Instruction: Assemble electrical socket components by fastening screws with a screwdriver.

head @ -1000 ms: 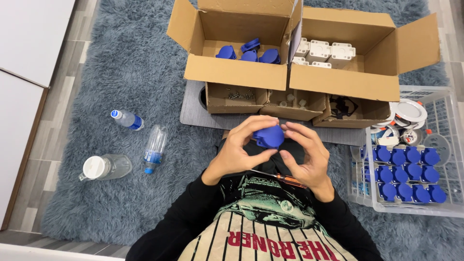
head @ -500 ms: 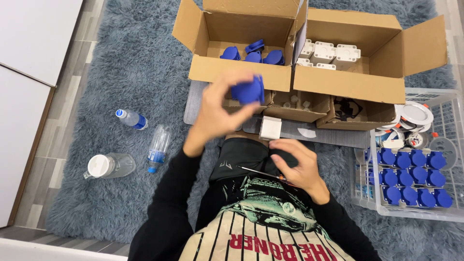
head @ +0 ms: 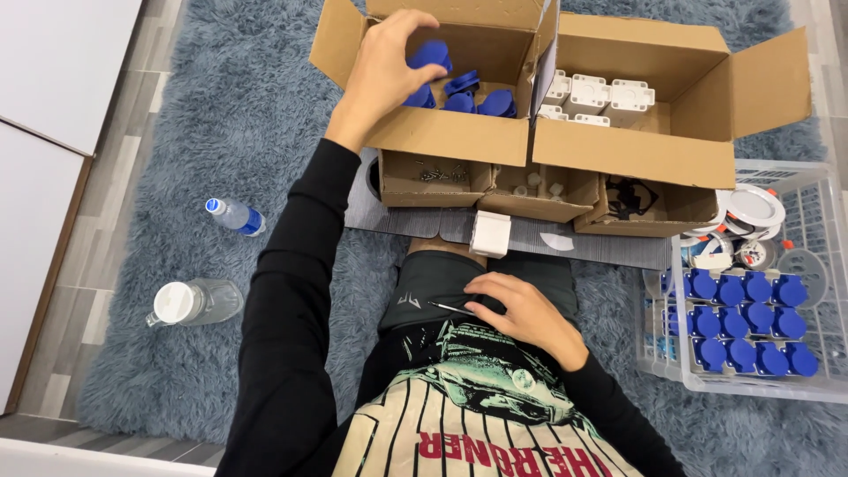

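Reaching into the far left box (head: 424, 132), left hand (head: 384, 66) has its grip pinching a blue cap (head: 430, 55) above other blue parts (head: 481, 99). Right hand (head: 521, 309) rests loosely curled on the lap, holding nothing. White block (head: 490, 234) lies near. Right crate (head: 751, 375) holds rows of finished blue pieces (head: 746, 318); bottles (head: 234, 216) left, well clear.

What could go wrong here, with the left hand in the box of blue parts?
1. The left hand reaches far forward over the blue parts in the cardboard box; the sleeve could drag on the front wall and tip the box.
2. The white block sits near the mat's edge and might get knocked onto the rug.
3. A thin metal tool rests on the lap by the right hand; it may slide off and vanish in the shaggy rug.
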